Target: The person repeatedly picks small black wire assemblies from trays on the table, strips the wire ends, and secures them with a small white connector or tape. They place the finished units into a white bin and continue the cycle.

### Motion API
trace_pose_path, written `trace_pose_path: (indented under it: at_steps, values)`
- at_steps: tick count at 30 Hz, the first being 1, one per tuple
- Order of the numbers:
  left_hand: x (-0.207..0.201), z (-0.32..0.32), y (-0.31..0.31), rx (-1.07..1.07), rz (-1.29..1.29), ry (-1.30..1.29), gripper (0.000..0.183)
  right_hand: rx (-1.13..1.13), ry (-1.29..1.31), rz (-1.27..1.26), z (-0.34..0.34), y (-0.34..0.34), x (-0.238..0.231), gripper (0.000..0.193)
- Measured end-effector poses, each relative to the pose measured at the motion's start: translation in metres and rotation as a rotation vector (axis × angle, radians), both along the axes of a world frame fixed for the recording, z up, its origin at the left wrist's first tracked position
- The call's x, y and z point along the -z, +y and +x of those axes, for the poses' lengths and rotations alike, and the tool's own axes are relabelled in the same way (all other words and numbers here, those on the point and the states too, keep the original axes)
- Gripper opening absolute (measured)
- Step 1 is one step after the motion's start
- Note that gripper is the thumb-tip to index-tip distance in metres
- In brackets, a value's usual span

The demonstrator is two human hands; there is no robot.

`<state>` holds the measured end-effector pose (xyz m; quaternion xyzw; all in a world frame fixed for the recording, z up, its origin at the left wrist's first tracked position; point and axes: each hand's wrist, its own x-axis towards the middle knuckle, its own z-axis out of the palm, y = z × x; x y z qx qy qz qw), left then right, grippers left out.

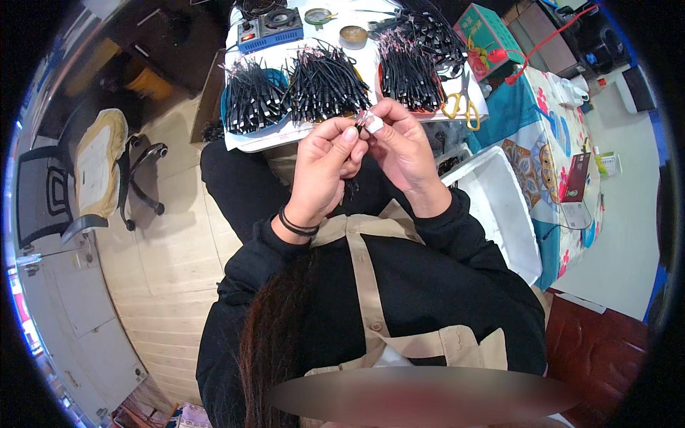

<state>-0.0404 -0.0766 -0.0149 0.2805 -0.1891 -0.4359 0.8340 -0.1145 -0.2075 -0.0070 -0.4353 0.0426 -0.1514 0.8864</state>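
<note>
My left hand (330,160) and my right hand (405,146) meet in front of my chest at the table's near edge. Between their fingertips is the end of a thin black cable (359,126), with fine light wires showing. Both hands pinch it; the rest of the cable is mostly hidden by the left fingers. Something white covers the tip of my right thumb. Just beyond the hands lie bundles of short black cables: one in a blue tray (227,123) at left, a middle bundle (327,84), and another in a red-orange tray (429,110) at right.
A blue-fronted device (271,41) and a round tin (353,37) stand farther back on the white table (246,143). Yellow-handled scissors (471,118) lie at its right edge. A white foam box (510,228) is by my right arm; an office chair (100,164) stands left.
</note>
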Motion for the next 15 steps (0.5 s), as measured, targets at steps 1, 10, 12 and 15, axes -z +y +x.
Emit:
trace_pose_path:
  at_steps: [1,10,12,15]
  values:
    - [0.001,0.001,0.0,0.011,0.022,0.024,0.016,-0.005,0.004,0.038,0.0,-0.001,0.002,0.012]
    - [0.011,0.014,-0.011,0.17,0.198,-0.048,0.021,-0.196,0.04,0.359,0.006,-0.023,0.018,0.014]
    - [0.012,0.016,-0.012,0.109,0.285,-0.221,0.021,-0.243,0.079,0.303,0.01,-0.031,0.022,0.014]
    - [0.013,0.022,-0.01,0.064,0.329,-0.27,0.016,-0.323,0.235,-0.083,0.013,-0.067,0.02,0.015]
